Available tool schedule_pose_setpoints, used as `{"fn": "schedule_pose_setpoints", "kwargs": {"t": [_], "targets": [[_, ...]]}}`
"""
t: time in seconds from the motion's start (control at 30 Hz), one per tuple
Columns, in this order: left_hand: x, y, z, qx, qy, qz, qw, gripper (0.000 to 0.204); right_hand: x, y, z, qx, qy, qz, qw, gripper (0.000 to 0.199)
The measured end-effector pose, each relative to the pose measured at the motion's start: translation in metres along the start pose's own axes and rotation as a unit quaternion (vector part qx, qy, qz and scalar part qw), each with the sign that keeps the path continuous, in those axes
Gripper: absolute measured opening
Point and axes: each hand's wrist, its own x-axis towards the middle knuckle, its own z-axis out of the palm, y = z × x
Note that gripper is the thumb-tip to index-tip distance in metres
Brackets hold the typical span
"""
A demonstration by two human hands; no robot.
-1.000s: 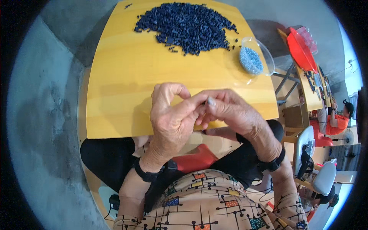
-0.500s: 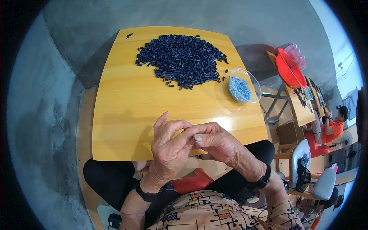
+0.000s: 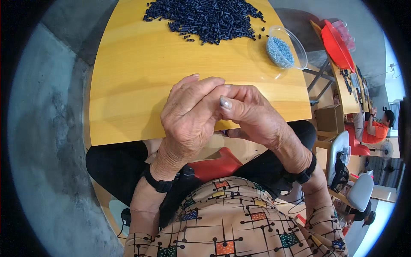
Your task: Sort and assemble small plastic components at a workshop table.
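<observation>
Both hands meet at fingertip height over the near edge of the yellow table [image 3: 128, 103]. My left hand [image 3: 188, 113] is closed, its fingers bent towards the right hand's fingertips. My right hand [image 3: 259, 113] is closed too, with thumb and fingers pressed together against the left fingers. Whatever may be between the fingertips is hidden by them. Beyond the hands lies a large heap of small black cylindrical pieces [image 3: 209, 19]. To its right stands a clear round plastic tub [image 3: 299, 53] holding many small silvery metal pieces [image 3: 280, 51], perhaps screws.
A red stool [image 3: 218, 160] shows between my knees. On the right, a side table carries a red basin [image 3: 336, 45] and loose black pieces. Farther off sits a person in an orange top [image 3: 376, 132]. White-seated chairs [image 3: 338, 154] and a cardboard box [image 3: 327, 120] stand nearby.
The view has tilted, so the table, heap and tub sit higher in it. My hands look larger and remain joined; the left fingers are more closely folded over the right ones.
</observation>
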Motion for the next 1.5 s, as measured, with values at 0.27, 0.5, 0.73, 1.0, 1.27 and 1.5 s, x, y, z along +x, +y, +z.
{"fn": "schedule_pose_setpoints", "kwargs": {"t": [0.27,0.5,0.73,1.0,1.27,1.5], "targets": [[-0.010,0.000,0.005,-0.010,-0.012,-0.024,1.000,0.021,-0.002,0.008,-0.005,0.025,0.024,0.021,0.999,0.031],[-0.001,0.014,-0.003,0.024,-0.051,-0.036,0.998,0.012,-0.007,0.012,-0.002,0.006,0.026,-0.007,1.000,0.027],[0.002,0.025,-0.004,0.013,-0.050,-0.040,0.998,0.012,-0.019,0.017,0.001,0.046,0.002,-0.057,0.997,0.026],[-0.003,0.025,0.005,-0.030,-0.073,-0.082,0.994,0.011,-0.020,0.034,-0.013,0.090,0.018,-0.040,0.995,0.027],[-0.004,0.024,0.019,-0.026,-0.083,-0.090,0.992,0.012,-0.026,0.034,-0.019,0.076,0.037,-0.022,0.996,0.027],[-0.001,0.042,0.029,-0.031,-0.123,-0.073,0.989,0.016,-0.046,0.042,-0.025,0.047,0.097,-0.076,0.991,0.027]]}}
